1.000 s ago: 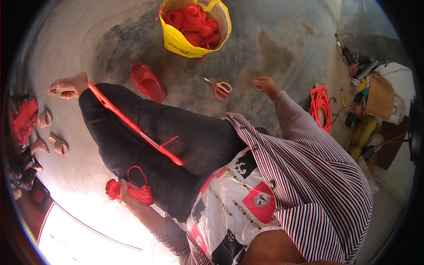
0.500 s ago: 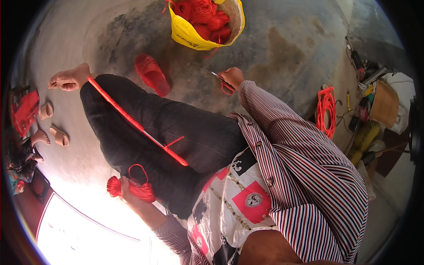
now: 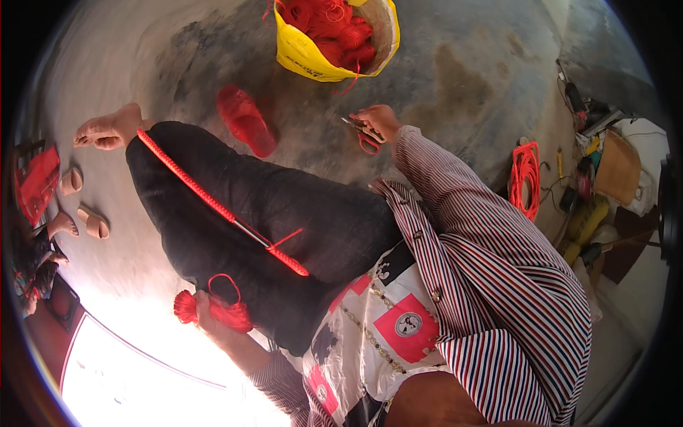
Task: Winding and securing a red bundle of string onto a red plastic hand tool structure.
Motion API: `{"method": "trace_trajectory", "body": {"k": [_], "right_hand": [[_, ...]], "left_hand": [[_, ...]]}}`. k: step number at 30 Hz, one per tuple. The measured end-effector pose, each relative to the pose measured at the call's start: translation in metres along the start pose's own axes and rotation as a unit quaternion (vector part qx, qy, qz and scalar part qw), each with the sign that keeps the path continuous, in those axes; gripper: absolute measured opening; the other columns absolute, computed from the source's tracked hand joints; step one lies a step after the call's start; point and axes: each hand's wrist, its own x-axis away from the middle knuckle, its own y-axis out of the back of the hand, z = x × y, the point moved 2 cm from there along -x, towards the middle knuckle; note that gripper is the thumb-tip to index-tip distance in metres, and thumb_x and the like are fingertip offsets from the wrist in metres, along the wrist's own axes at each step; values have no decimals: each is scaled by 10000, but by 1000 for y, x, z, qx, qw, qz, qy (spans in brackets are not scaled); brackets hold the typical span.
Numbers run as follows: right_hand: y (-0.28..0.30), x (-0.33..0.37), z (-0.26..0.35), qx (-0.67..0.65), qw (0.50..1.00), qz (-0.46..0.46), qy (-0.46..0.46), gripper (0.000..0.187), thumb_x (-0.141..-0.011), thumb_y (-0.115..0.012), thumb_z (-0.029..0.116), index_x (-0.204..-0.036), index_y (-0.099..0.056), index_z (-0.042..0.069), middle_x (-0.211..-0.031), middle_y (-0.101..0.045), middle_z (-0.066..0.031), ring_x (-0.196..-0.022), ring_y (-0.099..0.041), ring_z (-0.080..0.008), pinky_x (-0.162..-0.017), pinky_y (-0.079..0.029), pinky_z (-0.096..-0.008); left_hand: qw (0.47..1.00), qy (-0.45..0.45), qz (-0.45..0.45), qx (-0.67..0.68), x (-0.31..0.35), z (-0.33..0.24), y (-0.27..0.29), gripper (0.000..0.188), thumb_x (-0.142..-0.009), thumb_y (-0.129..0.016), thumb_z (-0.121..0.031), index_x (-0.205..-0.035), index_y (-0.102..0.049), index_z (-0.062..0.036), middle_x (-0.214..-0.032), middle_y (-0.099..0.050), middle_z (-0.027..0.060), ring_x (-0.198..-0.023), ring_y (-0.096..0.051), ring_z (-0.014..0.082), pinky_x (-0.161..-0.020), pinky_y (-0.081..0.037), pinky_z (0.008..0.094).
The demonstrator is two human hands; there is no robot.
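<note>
Wrapped around a bundle of red cord (image 3: 229, 314) is my left hand (image 3: 206, 313), beside my lap at the lower left; a loop of the cord sticks up from it. My right hand (image 3: 382, 119) grips a pair of scissors (image 3: 366, 136) out over the floor, blades toward the left and the red-edged handle loops partly behind the fingers. Across my dark trousers lies a thin pale rod (image 3: 252, 233) with red braided cord (image 3: 186, 178) around most of its length. A short loose cord end sticks out near its lower end. Neither hand touches the rod.
A yellow bag (image 3: 306, 57) full of red cord bundles (image 3: 334, 28) stands on the floor ahead. Nearby lies a red slipper (image 3: 245, 121). At right are a coil of red cord (image 3: 525, 181) and assorted tools. Beige slippers (image 3: 94, 222) and another person's foot (image 3: 62, 223) are at left.
My right hand has shifted slightly to the right, and the scissors have turned so more of their handles shows. The left hand keeps its grip on the cord bundle.
</note>
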Motion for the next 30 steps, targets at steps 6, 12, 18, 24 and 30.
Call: {"method": "trace_trajectory", "body": {"k": [6, 12, 18, 24, 30], "right_hand": [[67, 40, 12, -3, 998, 28, -57, 183, -855, -711, 214, -867, -652, 41, -691, -540, 19, -570, -448, -57, -495, -331, -219], [119, 66, -10, -58, 997, 19, -48, 174, -912, -640, 254, -867, -633, 86, -726, -534, 29, -588, -448, -63, -518, -335, -242], [218, 111, -64, -212, 964, -136, -85, 100, -865, -683, 235, -892, -680, 139, -721, -563, 63, -606, -483, -54, -533, -367, -245], [342, 184, -120, -372, 834, -408, -8, 108, -867, -690, 239, -818, -651, 150, -660, -573, 66, -530, -491, -61, -449, -366, -223], [362, 236, -166, -384, 629, -674, -57, 256, -916, -621, 259, -1086, -596, 69, -678, -594, -41, -554, -542, -142, -449, -391, -277]], "left_hand": [[994, -1, 56, 90, -20, 10, 7, 177, -857, -641, -162, -739, -545, -71, -649, -527, 15, -565, -509, 99, -540, -441, 226], [995, -8, 45, 87, -22, 13, 8, 194, -860, -650, -173, -732, -538, -80, -668, -538, 7, -614, -539, 112, -590, -468, 242], [994, -5, 79, 70, -25, 7, 2, 247, -864, -655, -204, -681, -528, -97, -685, -550, 19, -648, -545, 119, -635, -478, 255], [998, 3, 66, 16, -8, -5, -9, 232, -832, -660, -264, -770, -542, -74, -813, -584, 53, -752, -579, 156, -705, -508, 306], [997, -6, 79, 0, -28, -2, -5, 253, -829, -644, -309, -786, -548, -79, -859, -569, 59, -791, -578, 162, -716, -515, 320]]}}
